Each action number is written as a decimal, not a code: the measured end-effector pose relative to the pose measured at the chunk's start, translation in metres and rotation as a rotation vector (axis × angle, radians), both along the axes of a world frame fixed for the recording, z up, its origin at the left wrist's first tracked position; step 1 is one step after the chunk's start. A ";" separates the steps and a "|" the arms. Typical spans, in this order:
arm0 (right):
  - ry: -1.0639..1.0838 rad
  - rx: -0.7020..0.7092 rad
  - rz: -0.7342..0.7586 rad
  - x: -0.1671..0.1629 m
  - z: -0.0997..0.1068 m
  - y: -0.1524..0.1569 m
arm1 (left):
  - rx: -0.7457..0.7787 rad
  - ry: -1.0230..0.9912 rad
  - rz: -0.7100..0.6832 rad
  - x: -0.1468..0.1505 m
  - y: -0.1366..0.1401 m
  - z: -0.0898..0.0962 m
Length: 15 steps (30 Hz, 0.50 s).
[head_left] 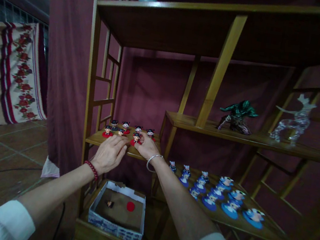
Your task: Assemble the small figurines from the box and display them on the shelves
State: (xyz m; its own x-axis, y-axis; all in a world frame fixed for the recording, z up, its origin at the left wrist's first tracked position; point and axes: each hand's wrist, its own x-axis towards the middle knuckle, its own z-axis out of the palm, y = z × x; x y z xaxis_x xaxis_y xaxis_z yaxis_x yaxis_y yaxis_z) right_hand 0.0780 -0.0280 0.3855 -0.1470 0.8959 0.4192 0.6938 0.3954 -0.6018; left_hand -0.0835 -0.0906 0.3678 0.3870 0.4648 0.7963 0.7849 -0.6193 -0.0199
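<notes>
Small dark-haired figurines on round bases stand in two rows on the upper left shelf (98, 139). My right hand (148, 147) has its thumb and fingers around a front-row figurine (136, 138) on a red base, which sits at the shelf's front edge. To its left, my left hand (110, 153) reaches over the edge with fingers stretched forward, close to another small figurine (120, 132). That figurine's base is hidden behind my fingers. A further figurine (108, 130) on a red base stands left of my fingertips.
Below, an open cardboard box (114, 233) holds a small figurine (109, 203) and a red disc (130, 206). Several blue-based figurines (210, 201) fill the lower right shelf. A green-and-brown statuette (237, 114) and a clear deer figure (295, 120) stand above them. A lattice post (90, 84) borders the left.
</notes>
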 end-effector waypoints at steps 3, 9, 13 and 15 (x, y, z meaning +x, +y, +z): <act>0.022 0.001 0.012 0.000 -0.002 0.004 | -0.035 -0.007 -0.012 0.010 0.001 -0.007; 0.045 0.011 0.040 0.002 -0.006 0.009 | -0.081 0.002 0.027 0.017 0.009 -0.011; 0.050 -0.016 0.040 0.001 -0.007 0.014 | -0.126 -0.008 0.031 0.019 0.011 -0.008; 0.008 -0.006 -0.008 0.001 -0.007 0.016 | -0.145 -0.017 0.030 0.020 0.011 -0.006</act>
